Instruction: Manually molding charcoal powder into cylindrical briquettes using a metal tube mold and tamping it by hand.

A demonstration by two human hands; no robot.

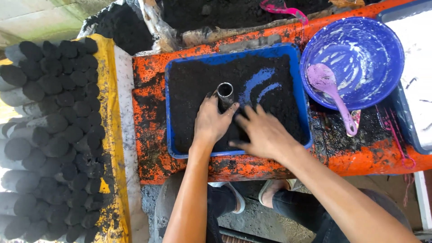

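Head view:
Left hand [211, 121]: is being held against the short metal tube [225, 93], fingers curled round its lower part, thumb on the near side; grip on the tube is being kept.
Metal tube: is standing upright, open end up, in the blue tray [234, 56], near the tray's middle, sunk into the black powder [198, 85].
Right hand [265, 132]: is being pressed flat on the powder just right of the tube, fingers spread wide, nothing being held; fingertips are lying close to the left hand's fingers.
Black powder: is covering most of the tray floor; bare blue streaks are showing right of the tube.
Blue tray: is resting on the orange bench [148, 72], which is smeared with black.
Blue bowl [355, 54]: is sitting right of the tray, white smears inside, a pink spoon [330, 90] lying in it with the handle over the near rim.
Second tray [416, 67]: is being cut off at the right edge, whitish contents inside.
Black cylinders [54, 135]: are being stacked on their sides at the left, round ends facing the yellow sheet [110, 112].
Dark heap [216, 11]: is lying behind the bench.
Knees and sandalled feet: are showing under the bench.
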